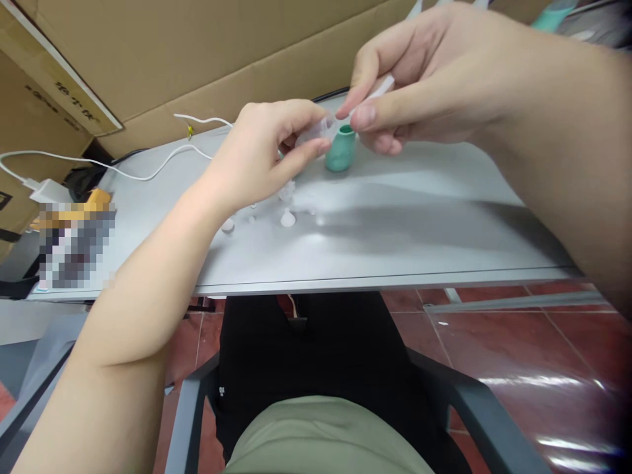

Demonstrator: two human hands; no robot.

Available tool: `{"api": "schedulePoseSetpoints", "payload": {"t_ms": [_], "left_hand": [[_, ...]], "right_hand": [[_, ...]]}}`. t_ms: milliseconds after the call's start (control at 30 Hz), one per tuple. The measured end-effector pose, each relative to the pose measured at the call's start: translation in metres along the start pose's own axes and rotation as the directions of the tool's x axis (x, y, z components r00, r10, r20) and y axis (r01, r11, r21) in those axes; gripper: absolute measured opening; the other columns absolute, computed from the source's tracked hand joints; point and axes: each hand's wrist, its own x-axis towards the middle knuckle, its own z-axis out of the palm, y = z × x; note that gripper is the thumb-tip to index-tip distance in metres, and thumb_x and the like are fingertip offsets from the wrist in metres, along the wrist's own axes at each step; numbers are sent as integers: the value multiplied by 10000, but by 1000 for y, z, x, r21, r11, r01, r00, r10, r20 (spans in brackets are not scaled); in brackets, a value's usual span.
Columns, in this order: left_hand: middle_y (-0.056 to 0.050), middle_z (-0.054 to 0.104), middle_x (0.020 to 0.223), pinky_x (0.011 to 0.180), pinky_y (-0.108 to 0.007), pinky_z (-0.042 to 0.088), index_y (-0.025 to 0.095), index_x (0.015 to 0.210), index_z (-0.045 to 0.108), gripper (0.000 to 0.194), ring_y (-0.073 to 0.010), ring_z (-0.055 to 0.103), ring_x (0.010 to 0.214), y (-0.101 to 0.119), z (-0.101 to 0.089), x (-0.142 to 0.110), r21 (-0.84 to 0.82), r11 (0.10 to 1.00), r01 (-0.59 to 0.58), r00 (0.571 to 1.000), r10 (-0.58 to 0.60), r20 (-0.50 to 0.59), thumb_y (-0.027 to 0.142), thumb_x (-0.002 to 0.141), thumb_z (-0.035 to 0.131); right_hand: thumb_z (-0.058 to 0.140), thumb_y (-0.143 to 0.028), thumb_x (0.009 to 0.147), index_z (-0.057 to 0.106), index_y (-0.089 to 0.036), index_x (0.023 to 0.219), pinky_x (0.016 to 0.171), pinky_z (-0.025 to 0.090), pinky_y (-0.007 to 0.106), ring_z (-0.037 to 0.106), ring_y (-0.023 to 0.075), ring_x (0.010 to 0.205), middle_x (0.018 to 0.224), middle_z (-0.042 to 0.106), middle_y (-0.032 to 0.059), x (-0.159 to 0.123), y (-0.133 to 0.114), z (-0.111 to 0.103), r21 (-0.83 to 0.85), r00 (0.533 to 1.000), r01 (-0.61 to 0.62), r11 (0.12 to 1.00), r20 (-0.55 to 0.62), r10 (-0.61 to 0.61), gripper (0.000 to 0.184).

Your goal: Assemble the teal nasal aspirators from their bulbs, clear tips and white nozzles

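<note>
My left hand (pixel 269 148) is raised over the grey table (pixel 395 224), thumb and fingers pinched on a small clear plastic piece (pixel 316 130). My right hand (pixel 419 85) is closed in a pinch on a thin clear plastic tube (pixel 382 85), its tip meeting the piece in my left hand. Just below the two hands a small teal rubber bulb (pixel 340 150) stands on the table. Several small white plastic parts (pixel 287 217) lie on the table under my left hand.
Large cardboard boxes (pixel 197 59) stand behind the table. A white cable (pixel 148 172) runs across the table's far left to a white charger (pixel 47 191). A blurred-out object (pixel 74 243) lies at the left edge. The floor is red tile (pixel 518 355); I sit in a grey chair (pixel 192 408).
</note>
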Motion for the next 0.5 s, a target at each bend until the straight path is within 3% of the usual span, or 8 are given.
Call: {"api": "schedulePoseSetpoints", "payload": {"t_ms": [133, 267, 367, 500], "left_hand": [[-28, 807, 906, 638, -433, 460, 340, 1208, 815, 345, -233, 617, 720, 4, -1, -7, -86, 996, -36, 995, 28, -92, 616, 1001, 825], [-36, 808, 928, 673, -445, 512, 346, 1150, 780, 281, -243, 635, 766, 12, -5, -10, -96, 995, -24, 997, 17, -75, 579, 1001, 832], [-82, 863, 1032, 667, -457, 526, 331, 1113, 801, 251, -250, 690, 765, 15, -4, -9, -125, 992, 7, 998, -15, -63, 564, 1023, 825], [-82, 879, 1091, 652, -439, 567, 329, 1088, 813, 257, -229, 744, 745, 19, -3, -9, -169, 985, 30, 998, -38, -44, 561, 984, 855]], "right_hand": [[1183, -598, 931, 889, -185, 1105, 580, 573, 170, 790, 96, 695, 906, 851, -11, 0, 6, -19, -135, 966, -104, 985, 220, 132, 536], [1143, -505, 982, 937, -153, 1198, 599, 562, 136, 815, 88, 662, 876, 858, -34, 4, 18, -25, -320, 813, -252, 913, 443, 379, 461], [1074, -261, 1051, 948, -156, 1217, 601, 503, 116, 829, 72, 673, 832, 839, -76, 6, 26, -18, -412, 749, -275, 869, 475, 462, 234], [1054, -76, 1012, 976, -161, 1210, 557, 443, 142, 732, 46, 559, 736, 781, -104, 8, 30, -10, -469, 752, -314, 826, 408, 518, 229]]}}
